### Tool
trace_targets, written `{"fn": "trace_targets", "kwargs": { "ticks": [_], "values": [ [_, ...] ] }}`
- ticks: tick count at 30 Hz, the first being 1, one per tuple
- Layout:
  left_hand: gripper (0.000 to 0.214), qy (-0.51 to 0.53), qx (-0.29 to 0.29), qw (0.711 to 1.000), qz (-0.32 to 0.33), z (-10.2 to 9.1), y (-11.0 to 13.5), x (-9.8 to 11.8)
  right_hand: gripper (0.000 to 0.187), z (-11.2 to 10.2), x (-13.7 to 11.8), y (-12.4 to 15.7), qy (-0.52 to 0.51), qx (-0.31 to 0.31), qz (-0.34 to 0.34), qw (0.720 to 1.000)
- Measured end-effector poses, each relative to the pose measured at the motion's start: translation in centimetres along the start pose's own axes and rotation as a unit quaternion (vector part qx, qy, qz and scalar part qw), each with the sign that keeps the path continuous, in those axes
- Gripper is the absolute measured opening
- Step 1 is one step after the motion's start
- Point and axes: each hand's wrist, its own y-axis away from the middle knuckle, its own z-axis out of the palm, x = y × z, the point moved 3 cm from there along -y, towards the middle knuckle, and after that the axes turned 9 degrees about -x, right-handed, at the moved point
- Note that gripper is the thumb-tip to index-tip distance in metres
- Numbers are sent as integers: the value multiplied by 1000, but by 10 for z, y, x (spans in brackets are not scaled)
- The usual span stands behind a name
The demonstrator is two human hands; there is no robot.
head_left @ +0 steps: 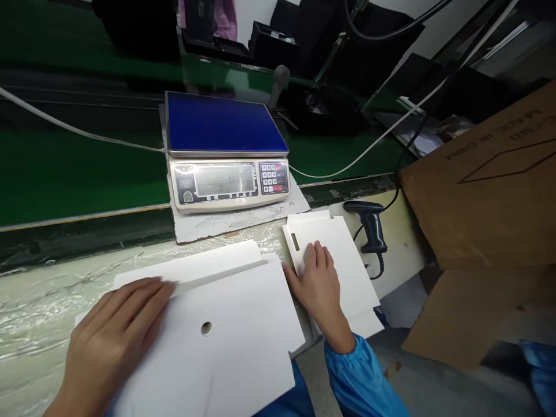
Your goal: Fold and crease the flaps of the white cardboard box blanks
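A large white flat carton blank [234, 341] with a round hole lies on the bench in front of me, its far flap partly folded up. My left hand [110, 341] rests flat on its left side, fingers stretched out toward the fold. My right hand [319, 284] lies flat, fingers together, on a smaller white cardboard blank [343, 255] with a slot, just right of the large one. Neither hand grips anything.
A digital scale [226, 150] with a blue platform sits behind the blanks on a torn white sheet. A black handheld barcode scanner [373, 229] stands to the right. Brown cardboard boxes [486, 185] fill the right side. A green conveyor belt [65, 168] runs behind, crossed by white cables.
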Motion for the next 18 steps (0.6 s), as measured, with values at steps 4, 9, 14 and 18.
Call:
{"fn": "trace_targets", "kwargs": {
  "ticks": [4,9,14,18],
  "values": [
    [34,-3,1,1000,6,0,1,0,58,-3,-5,3,35,-5,-20,999],
    [47,5,-6,1000,6,2,5,-3,39,-32,2,-1,36,-6,-29,999],
    [75,34,-14,999,-22,6,9,-3,54,-102,24,0,-26,9,40,999],
    [71,51,-14,997,-60,13,15,-5,47,-178,43,14,-127,14,161,979]
  ]
}}
